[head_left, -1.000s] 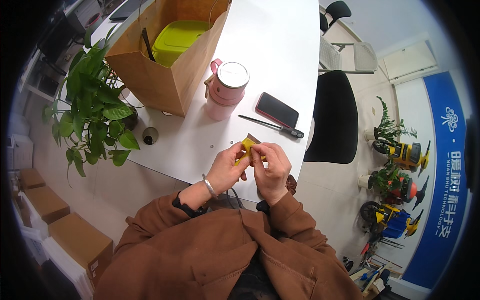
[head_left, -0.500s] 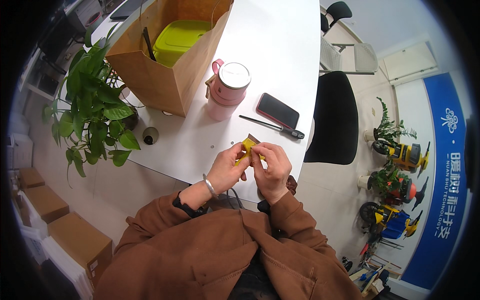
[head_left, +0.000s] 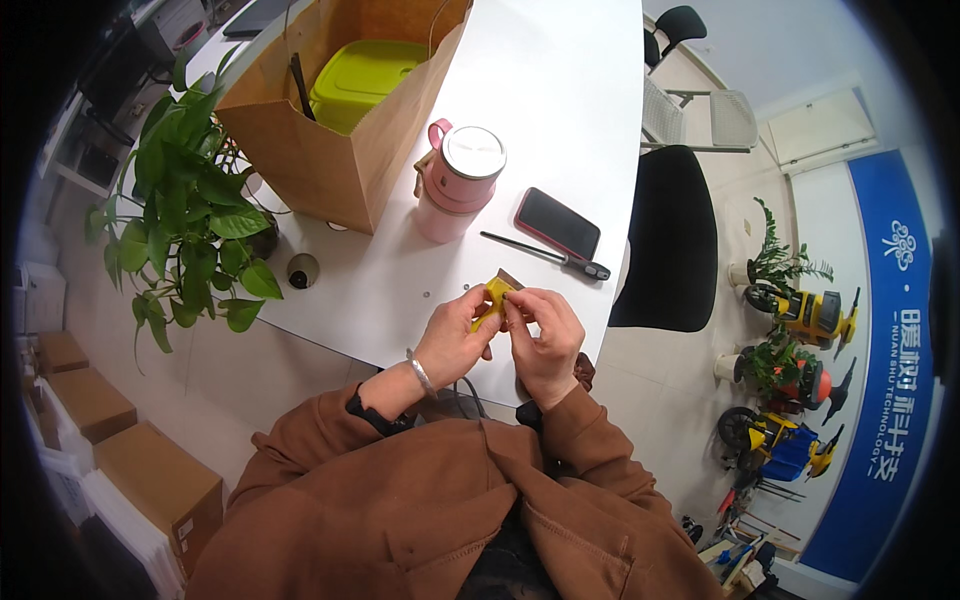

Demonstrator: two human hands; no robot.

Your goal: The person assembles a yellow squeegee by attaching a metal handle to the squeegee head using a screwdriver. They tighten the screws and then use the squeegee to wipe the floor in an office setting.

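Over the near edge of the white table, both my hands meet on a small yellow piece (head_left: 493,291) with a flat brownish-grey end pointing up and away; its exact kind I cannot make out. My left hand (head_left: 450,335) grips its lower side between thumb and fingers. The fingertips of my right hand (head_left: 546,335) are pinched on its right side, covering part of it. Just beyond my left hand lie tiny ring-like metal parts (head_left: 427,294). A screwdriver (head_left: 585,268) with a black and grey handle lies beyond my right hand, its thin shaft pointing left.
A red-edged phone (head_left: 558,224) lies past the screwdriver. Left of it stands a pink lidded tumbler (head_left: 455,190), then a brown paper bag (head_left: 300,175) holding a lime-green container (head_left: 365,75). A leafy plant (head_left: 190,200) and a small cup (head_left: 302,270) are at the left edge; a black chair (head_left: 675,240) is right.
The view has shifted very slightly. Both hands stay in the same place on the yellow piece, with only small finger movements.
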